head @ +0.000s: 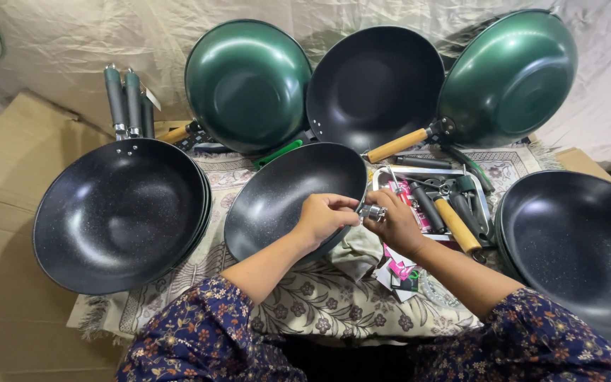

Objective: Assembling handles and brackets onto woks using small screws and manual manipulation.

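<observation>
A dark nonstick wok (288, 194), judged heavy and rigid, was steadied at its rim by the left hand (323, 218); a small metal fitting (372, 211) was pinched closed in the right hand (395, 223).

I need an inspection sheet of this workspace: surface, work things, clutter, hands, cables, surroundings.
Surface: patterned cloth over flattened cardboard.
Work things: dark speckled wok in the middle; small metal fitting at its rim.
Clutter: metal tray of wooden and grey handles; stacked woks on the left; green woks propped behind.
Hands: left hand on the wok rim; right hand pinching the fitting with its fingers.
Cables: nothing seen.
Surroundings: cream sheet backdrop.
</observation>
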